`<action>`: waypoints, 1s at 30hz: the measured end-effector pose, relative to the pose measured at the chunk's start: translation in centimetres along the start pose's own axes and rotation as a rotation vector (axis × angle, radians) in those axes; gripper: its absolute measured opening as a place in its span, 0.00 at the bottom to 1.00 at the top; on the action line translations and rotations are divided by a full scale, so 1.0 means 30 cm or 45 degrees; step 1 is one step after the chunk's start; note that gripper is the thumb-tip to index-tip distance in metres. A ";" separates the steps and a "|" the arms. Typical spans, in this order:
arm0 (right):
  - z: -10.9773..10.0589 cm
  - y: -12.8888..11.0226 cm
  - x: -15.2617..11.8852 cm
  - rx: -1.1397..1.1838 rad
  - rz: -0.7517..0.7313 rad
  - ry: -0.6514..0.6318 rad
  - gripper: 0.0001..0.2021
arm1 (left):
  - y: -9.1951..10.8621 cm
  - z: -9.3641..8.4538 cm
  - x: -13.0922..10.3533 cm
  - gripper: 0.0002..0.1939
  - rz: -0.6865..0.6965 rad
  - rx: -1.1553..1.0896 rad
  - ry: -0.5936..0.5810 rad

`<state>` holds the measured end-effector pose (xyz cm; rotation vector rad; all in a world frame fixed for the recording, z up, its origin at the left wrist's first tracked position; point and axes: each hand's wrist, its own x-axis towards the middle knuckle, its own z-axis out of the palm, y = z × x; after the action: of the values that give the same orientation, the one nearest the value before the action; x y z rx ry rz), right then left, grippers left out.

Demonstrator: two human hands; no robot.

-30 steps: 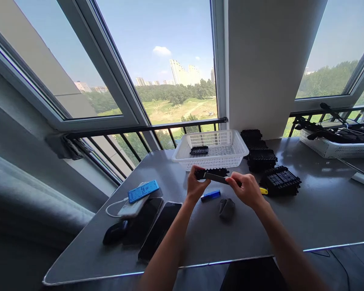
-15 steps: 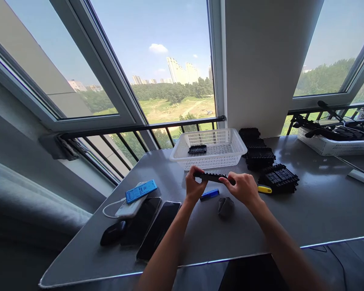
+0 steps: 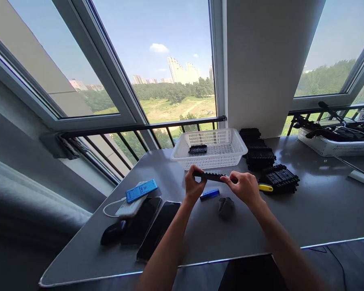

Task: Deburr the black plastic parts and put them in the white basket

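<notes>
A flat black plastic panel with a toothed edge (image 3: pixel 211 176) is held up between both hands, seen nearly edge-on. My left hand (image 3: pixel 194 182) grips its left end, fingers behind and thumb below. At the right end, my right hand (image 3: pixel 242 186) pinches it with thumb and fingers. A yellow handle (image 3: pixel 265 188) shows just past the right hand; whether that hand holds it, I cannot tell. Beneath the panel, a blue stick-like item (image 3: pixel 210 194) and a crumpled dark grey cloth (image 3: pixel 226 207) lie on the grey table (image 3: pixel 212 238).
Behind the hands stands a white basket (image 3: pixel 212 163) with one black panel (image 3: pixel 197 149) inside. Stacked black panels (image 3: pixel 261 155) and another pile (image 3: pixel 279 179) sit to the right. Phones (image 3: pixel 159 230), a mouse (image 3: pixel 113 233) and a power bank (image 3: pixel 130 207) lie left. Another basket (image 3: pixel 336 147) holds dark parts.
The right thumb and fingers have shifted slightly along the panel's right end. The panel and left hand stay almost in place.
</notes>
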<state>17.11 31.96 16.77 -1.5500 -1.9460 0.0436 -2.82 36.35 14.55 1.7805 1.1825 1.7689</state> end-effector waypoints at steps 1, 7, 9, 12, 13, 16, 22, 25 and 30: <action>0.002 0.000 0.000 0.009 0.003 -0.004 0.31 | -0.001 -0.001 0.001 0.12 0.000 0.001 0.008; 0.005 0.003 0.001 -0.002 0.027 -0.032 0.30 | -0.008 -0.001 -0.003 0.11 -0.002 0.046 -0.045; 0.006 0.001 0.000 0.015 0.025 -0.042 0.30 | -0.007 0.002 -0.006 0.11 0.003 0.065 -0.072; 0.005 0.001 -0.001 0.043 0.025 -0.037 0.30 | -0.010 0.000 -0.003 0.11 -0.018 0.037 -0.034; 0.004 0.002 0.000 0.047 0.026 -0.035 0.30 | -0.012 -0.004 0.000 0.12 -0.033 0.017 -0.012; 0.000 0.006 0.001 0.036 0.038 -0.025 0.30 | -0.015 -0.016 0.010 0.12 -0.077 -0.040 0.021; -0.007 0.013 0.004 0.077 0.046 -0.049 0.30 | -0.021 -0.035 0.021 0.11 -0.108 -0.121 0.067; -0.013 0.019 0.005 0.113 0.029 -0.054 0.29 | -0.032 -0.042 0.026 0.11 -0.178 -0.209 0.111; -0.021 0.025 0.006 0.082 0.030 -0.041 0.29 | -0.041 -0.040 0.026 0.11 -0.181 -0.178 0.077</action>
<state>18.05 32.12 17.04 -1.5386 -1.9324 0.1412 -4.42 37.32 14.29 1.5356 1.1477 1.7867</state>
